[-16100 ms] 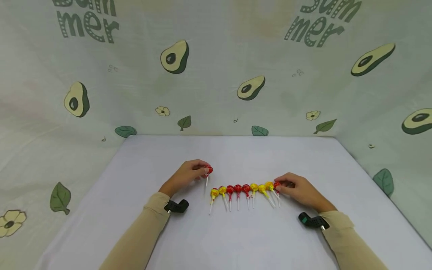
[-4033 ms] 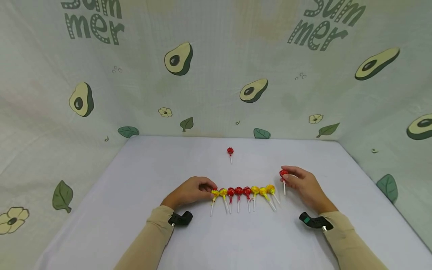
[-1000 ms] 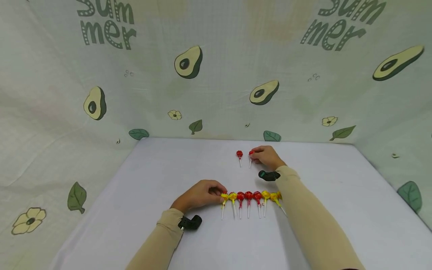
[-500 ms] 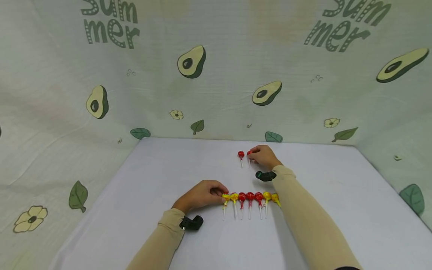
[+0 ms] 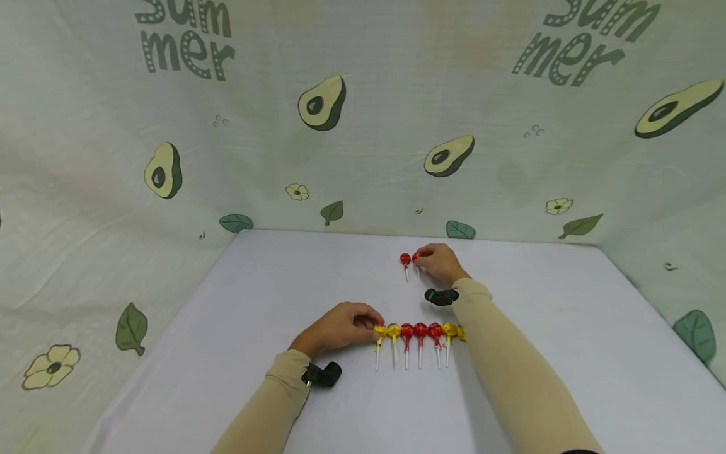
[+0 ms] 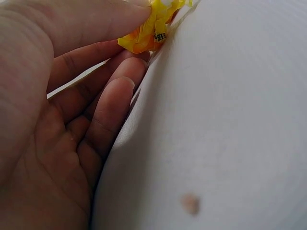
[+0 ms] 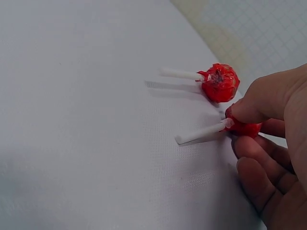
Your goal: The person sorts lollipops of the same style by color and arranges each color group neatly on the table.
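Note:
My left hand pinches the head of a yellow lollipop at the left end of a row on the table. Along that row to the right lie another yellow lollipop, three red ones with a middle red lollipop, then more yellow ones partly hidden by my right sleeve. Farther back, my right hand holds a red lollipop between thumb and fingers, its white stick on or close to the cloth. Close beside it lies a second red lollipop, the sticks pointing roughly the same way.
A white cloth covers the table. Behind it hangs a curtain printed with avocados and leaves. My right forearm passes over the row's right end. Each wrist carries a black camera, the left camera being close to the row.
My right hand has carried the red lollipop from the row's right end to the back, then slid it left towards the other red one. My left hand stays at the row's left end.

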